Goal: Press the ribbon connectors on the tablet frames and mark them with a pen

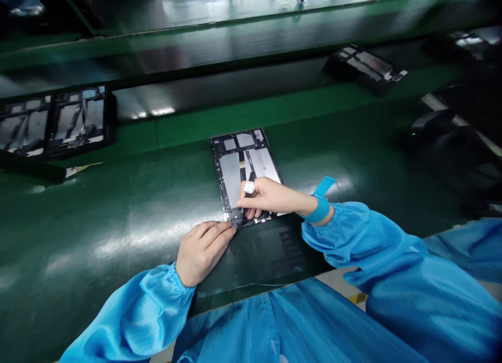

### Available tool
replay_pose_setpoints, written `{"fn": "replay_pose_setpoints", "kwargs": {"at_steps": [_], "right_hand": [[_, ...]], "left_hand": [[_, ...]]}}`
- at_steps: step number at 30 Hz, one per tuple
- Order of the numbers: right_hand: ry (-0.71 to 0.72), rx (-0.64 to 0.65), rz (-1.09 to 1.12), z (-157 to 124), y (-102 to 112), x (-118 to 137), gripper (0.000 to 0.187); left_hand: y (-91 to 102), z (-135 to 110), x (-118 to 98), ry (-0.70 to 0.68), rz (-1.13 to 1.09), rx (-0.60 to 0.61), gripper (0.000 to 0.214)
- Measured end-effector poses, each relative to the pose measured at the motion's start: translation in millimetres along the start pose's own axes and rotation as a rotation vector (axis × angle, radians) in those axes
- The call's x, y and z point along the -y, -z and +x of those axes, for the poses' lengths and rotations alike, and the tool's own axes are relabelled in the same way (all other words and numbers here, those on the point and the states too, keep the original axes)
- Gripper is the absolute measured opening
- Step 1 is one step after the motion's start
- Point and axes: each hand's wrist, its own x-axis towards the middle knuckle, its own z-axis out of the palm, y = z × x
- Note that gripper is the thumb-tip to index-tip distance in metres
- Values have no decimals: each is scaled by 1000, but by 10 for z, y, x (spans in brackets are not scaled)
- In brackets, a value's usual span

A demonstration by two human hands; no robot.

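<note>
An opened tablet (pixel 270 164) with a black frame and silver inner plates lies on the green work mat, slightly turned. My right hand (pixel 261 195) is over its lower half, fingers closed around a slim black tweezer-like tool (pixel 251 177) with a white label on it. The tool's lower end points down at the tablet's bottom edge, partly hidden by my fingers. My left hand (pixel 206 248) lies flat with fingers stretched out, their tips touching the tablet's lower left corner. A blue strap circles my right wrist.
Two similar opened tablets (pixel 76 117) sit side by side at the left. More stacked tablet parts (pixel 364 65) rest at the back right. A dark blurred device (pixel 451 143) stands at the right. Behind runs a raised green-edged shelf (pixel 219 15).
</note>
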Motion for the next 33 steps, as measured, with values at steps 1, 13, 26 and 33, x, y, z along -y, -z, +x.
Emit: {"fn": "replay_pose_setpoints", "kwargs": {"at_steps": [1,13,26,33], "right_hand": [[-1,1,0,-1,0,4,16],[-10,-2,3,-18,0,52,25],[72,-146,-28,-124,27,-8,20],[210,-260,-300,-331,80,-53,22]], "left_hand": [[0,2,0,-1,2,0,25],[24,22,-12,-10,28,25,25],[92,30,-47,-24,137,132,35],[42,27,-22,6,81,101,32]]}}
